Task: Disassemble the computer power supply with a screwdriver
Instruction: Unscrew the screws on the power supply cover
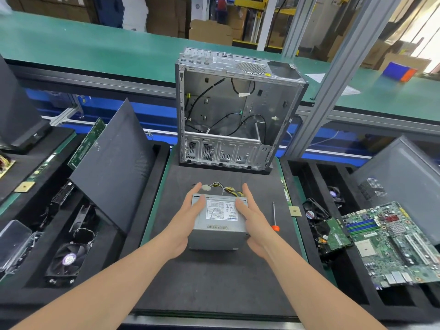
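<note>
The power supply [220, 221] sits on the desk [214, 282], before the empty case [235, 110]. The left hand [187, 220] and right hand [256, 220] flank it, fingers straight against its sides. The screwdriver [274, 216] lies just right.

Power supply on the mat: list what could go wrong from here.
1. The left hand and right hand press the power supply with straight fingers; lifted that way, it might slip.
2. Its loose cables trail at the far end and could snag if it is turned.
3. The screwdriver lies loose beside the right hand; a sweep of the arm might knock it away.
</note>
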`<state>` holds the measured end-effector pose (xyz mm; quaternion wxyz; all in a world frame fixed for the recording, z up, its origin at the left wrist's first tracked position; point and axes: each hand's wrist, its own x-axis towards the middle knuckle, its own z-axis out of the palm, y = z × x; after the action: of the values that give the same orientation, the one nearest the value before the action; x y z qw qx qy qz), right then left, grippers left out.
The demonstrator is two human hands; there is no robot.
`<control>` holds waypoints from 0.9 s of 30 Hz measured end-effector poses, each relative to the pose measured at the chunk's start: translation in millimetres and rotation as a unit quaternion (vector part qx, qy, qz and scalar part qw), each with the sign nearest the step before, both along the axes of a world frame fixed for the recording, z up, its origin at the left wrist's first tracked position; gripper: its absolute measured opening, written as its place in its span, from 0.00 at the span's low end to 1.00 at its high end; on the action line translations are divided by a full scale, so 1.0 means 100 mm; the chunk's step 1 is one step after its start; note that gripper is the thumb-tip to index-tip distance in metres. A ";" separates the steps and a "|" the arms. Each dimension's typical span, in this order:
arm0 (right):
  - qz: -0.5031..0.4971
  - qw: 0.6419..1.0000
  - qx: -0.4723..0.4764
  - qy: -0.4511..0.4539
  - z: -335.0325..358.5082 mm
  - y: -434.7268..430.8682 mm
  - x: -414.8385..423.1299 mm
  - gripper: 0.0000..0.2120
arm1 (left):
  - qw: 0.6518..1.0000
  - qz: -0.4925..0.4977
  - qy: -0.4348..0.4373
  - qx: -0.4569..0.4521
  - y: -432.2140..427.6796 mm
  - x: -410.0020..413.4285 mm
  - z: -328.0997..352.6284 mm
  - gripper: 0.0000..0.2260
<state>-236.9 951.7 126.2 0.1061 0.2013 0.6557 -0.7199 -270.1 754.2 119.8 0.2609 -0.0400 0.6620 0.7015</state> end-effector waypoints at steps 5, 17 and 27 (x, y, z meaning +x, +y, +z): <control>-0.011 1.000 0.005 0.006 0.05 -0.06 0.02 0.27 | 0.999 -0.017 -0.006 -0.032 0.01 -0.06 0.06 0.15; -0.311 0.947 -0.026 -0.082 -0.19 0.00 0.38 0.26 | 0.997 0.015 -0.031 -0.074 0.06 -0.08 0.11 0.08; -0.147 0.983 0.001 -0.110 -0.27 -0.15 0.52 0.13 | 0.990 0.049 -0.105 -0.079 0.11 -0.05 0.18 0.17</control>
<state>-184.6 936.4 99.5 0.0702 0.3735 0.6041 -0.7005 -275.5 765.0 138.1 0.2901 -0.1666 0.6813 0.6511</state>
